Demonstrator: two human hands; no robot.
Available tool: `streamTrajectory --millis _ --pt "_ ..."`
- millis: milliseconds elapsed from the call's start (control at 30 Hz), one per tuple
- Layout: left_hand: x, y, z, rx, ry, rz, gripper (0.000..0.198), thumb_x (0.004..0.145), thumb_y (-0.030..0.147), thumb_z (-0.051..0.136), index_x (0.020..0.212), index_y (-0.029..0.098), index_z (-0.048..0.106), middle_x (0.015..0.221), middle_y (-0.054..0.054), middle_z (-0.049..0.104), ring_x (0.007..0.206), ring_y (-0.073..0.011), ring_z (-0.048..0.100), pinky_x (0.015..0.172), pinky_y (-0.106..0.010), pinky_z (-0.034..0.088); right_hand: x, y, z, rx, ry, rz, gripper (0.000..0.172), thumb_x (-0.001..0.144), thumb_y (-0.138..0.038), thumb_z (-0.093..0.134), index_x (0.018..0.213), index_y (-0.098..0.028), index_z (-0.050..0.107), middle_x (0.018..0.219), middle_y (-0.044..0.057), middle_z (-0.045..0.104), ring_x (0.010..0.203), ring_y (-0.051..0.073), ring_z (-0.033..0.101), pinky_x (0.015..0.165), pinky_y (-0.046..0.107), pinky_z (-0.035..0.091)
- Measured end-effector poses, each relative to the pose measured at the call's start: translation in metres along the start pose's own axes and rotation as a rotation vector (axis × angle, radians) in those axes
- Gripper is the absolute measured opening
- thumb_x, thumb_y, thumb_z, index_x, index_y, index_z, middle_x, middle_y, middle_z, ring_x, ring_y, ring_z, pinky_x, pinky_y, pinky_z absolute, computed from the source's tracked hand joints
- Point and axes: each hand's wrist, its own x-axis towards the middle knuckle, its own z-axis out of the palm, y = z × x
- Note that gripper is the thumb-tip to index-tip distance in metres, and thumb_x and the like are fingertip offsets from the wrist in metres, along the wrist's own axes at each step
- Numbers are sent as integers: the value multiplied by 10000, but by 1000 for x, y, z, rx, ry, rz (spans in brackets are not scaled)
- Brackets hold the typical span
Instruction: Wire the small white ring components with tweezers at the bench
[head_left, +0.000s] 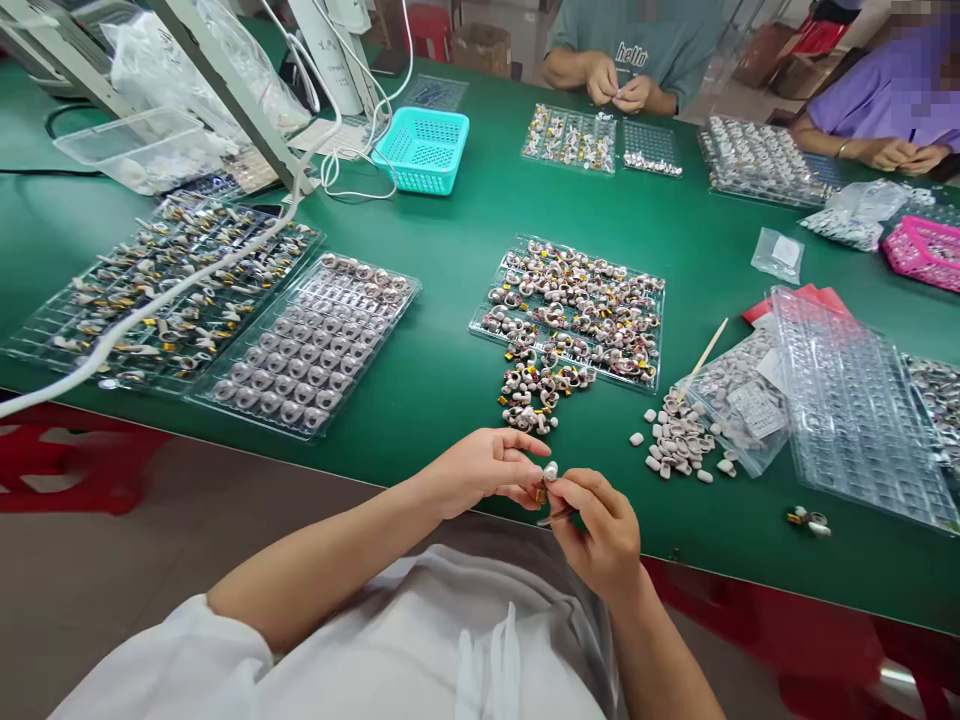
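Over the front edge of the green table, my left hand and my right hand meet. Between their fingertips is a small pale part with a yellow-orange piece under it, and both hands pinch it. A thin dark object, too small to name, sticks out from my right fingers. Just beyond the hands lies a pile of small parts with yellow bits, touching a clear tray full of similar parts. Loose beige caps lie to the right, beside a plastic bag of caps.
Filled trays stand at the left, under a white cable. A turquoise basket sits farther back. Stacked clear trays and a small cluster of parts are at the right. Two people work across the table.
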Motion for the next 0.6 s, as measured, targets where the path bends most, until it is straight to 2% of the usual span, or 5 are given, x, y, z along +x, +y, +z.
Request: streamTrajectory --millis 167,267,433,533,600 --pt "2 0 -3 -65 -98 -120 347 650 230 879 927 68 749 761 -72 746 644 -132 691 716 -268 568 -2 12 -5 -166 -143 -210 376 900 -128 547 1265 -211 570 920 93 702 705 175 642 621 296 526" --pt "3 0 -4 -36 -105 -120 261 668 203 858 872 65 771 736 -68 740 652 -126 681 729 -260 561 1 15 -9 -167 -210 -245 417 908 -116 540 1314 -212 539 979 107 705 764 190 646 652 316 534" --pt "1 -1 2 -25 -32 -3 280 633 229 879 840 79 765 746 -67 735 661 -138 675 712 -281 559 5 2 -16 129 -146 57 328 920 -114 543 1212 -246 610 1007 76 660 833 170 647 685 288 549" --pt "-2 0 7 -51 53 76 310 601 251 894 819 88 746 756 -65 734 633 -138 671 676 -284 562 0 -4 -16 252 58 302 227 952 -159 515 1104 -242 663 1000 68 628 803 162 637 622 268 524" --pt "-3 0 9 -53 58 115 311 621 268 883 831 95 732 782 -71 739 644 -144 679 673 -288 570 -6 -3 -14 250 217 367 231 972 -177 480 1073 -237 678 1018 75 619 862 184 633 663 298 524"
